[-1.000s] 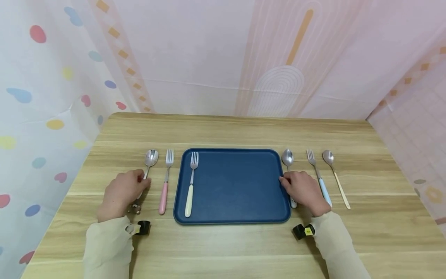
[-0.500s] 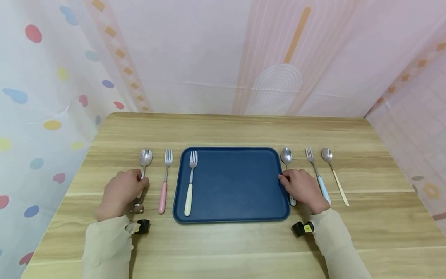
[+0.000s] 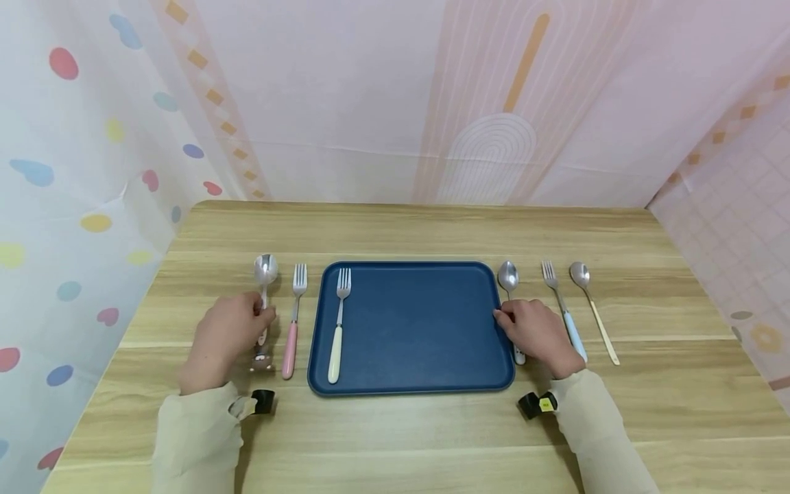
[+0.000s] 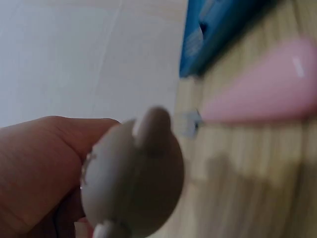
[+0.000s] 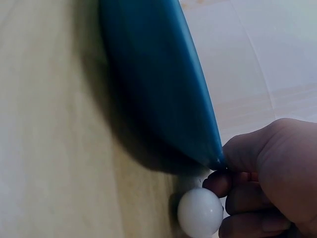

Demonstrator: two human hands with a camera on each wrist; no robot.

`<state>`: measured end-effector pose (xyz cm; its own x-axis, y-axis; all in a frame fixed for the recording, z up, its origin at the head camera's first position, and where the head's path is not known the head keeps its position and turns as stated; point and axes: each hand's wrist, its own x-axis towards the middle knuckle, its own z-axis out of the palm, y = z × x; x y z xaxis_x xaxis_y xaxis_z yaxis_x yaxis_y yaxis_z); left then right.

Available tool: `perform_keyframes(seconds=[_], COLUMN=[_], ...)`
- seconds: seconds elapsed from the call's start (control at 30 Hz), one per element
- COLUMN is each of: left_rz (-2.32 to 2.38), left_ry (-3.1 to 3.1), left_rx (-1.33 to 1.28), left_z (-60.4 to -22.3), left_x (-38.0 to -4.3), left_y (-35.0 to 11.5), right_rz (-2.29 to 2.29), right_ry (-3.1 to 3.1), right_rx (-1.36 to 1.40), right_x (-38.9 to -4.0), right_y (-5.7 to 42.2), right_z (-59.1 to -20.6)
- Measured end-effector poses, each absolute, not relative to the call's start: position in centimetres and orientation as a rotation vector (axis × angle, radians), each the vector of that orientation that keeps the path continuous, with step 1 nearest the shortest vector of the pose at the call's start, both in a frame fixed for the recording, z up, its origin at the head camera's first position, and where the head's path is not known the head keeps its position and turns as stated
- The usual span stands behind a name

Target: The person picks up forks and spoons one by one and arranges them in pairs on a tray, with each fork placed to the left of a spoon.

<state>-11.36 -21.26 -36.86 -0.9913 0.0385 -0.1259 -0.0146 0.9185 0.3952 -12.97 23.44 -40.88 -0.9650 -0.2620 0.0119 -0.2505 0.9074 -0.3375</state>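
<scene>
My left hand (image 3: 225,336) grips a spoon (image 3: 265,269) by its white handle, left of the pink-handled fork (image 3: 290,350). The spoon's brown bear-head end (image 4: 136,178) sticks out toward the camera in the left wrist view. On the far side, my right hand (image 3: 535,333) pinches the right rim of the dark blue tray (image 3: 407,329) between thumb and fingers. A cream-handled fork (image 3: 335,353) lies inside the tray along its left side. Partly hidden beneath my right hand, another spoon (image 3: 508,276) lies against the tray's right edge; its white handle end (image 5: 200,212) shows close under the fingers.
Right of my right hand lie a blue-handled fork (image 3: 574,336) and a cream-handled spoon (image 3: 601,329). A patterned curtain (image 3: 345,96) hangs behind the wooden table (image 3: 395,439) and along its sides.
My left hand has shifted right with the spoon, closer to the pink-handled fork, and the spoon now points straighter away from me. My right hand stays at the tray's rim.
</scene>
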Motion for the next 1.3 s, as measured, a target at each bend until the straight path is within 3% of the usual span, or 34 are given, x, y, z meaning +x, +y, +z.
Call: perform_keyframes(seconds=[0.77, 1.3], left_rz=[0.622, 0.570], left_ry=[2.981, 2.974], left_rx=[0.131, 0.044], left_z=[-36.9, -37.9], left_x=[-11.8, -12.1], left_y=[-11.8, -8.4], right_rz=[-0.521, -0.528], right_ry=[3.050, 3.046], right_rx=[-0.398, -0.413], right_x=[-13.2, -13.3], right_y=[23.0, 23.0], right_z=[-41.1, -40.7])
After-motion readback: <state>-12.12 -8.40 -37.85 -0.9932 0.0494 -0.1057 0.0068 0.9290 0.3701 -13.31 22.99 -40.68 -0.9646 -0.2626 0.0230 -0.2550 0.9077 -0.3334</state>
